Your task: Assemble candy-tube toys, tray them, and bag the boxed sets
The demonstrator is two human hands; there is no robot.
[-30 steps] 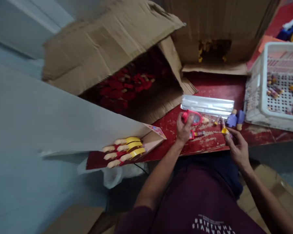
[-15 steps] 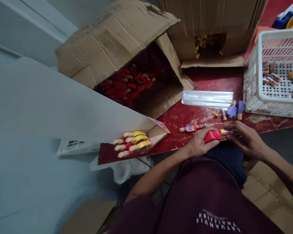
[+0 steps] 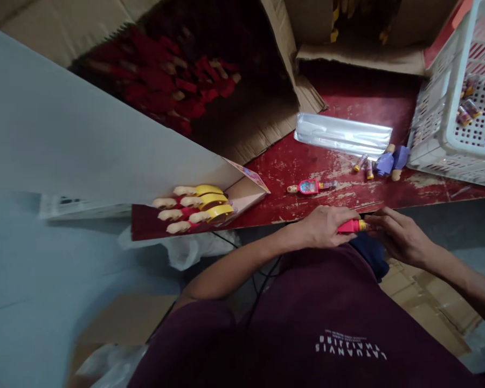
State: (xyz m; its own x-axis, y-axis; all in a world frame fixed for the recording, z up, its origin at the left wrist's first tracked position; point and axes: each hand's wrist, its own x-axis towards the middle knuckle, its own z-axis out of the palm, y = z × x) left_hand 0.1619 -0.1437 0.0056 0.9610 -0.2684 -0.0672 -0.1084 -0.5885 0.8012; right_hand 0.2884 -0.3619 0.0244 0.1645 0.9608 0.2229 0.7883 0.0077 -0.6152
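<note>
My left hand [image 3: 325, 226] is closed around a red plastic toy [image 3: 348, 226] at the table's front edge, above my lap. A small candy tube [image 3: 362, 225] with a yellow end adjoins the toy on its right. The fingers of my right hand [image 3: 398, 236] are closed on the tube's far end and hide most of it. On the table beyond my hands lies a similar red toy [image 3: 308, 187] with a pale head and a clear tube attached. Two loose tubes [image 3: 369, 169] lie beside purple toy pieces [image 3: 385, 163] farther right.
Clear plastic bags [image 3: 343, 133] lie flat on the red table [image 3: 275, 161]. A white basket [image 3: 432, 143] at the right holds several tubes. A large carton [image 3: 262, 132] contains red toys; another carton [image 3: 359, 56] stands behind. At left, yellow-and-red toys [image 3: 210, 203] sit in an open box.
My right hand's fingers have closed over the tube's end, which showed more before. The view has shifted closer to the table, with the cartons now higher in the picture.
</note>
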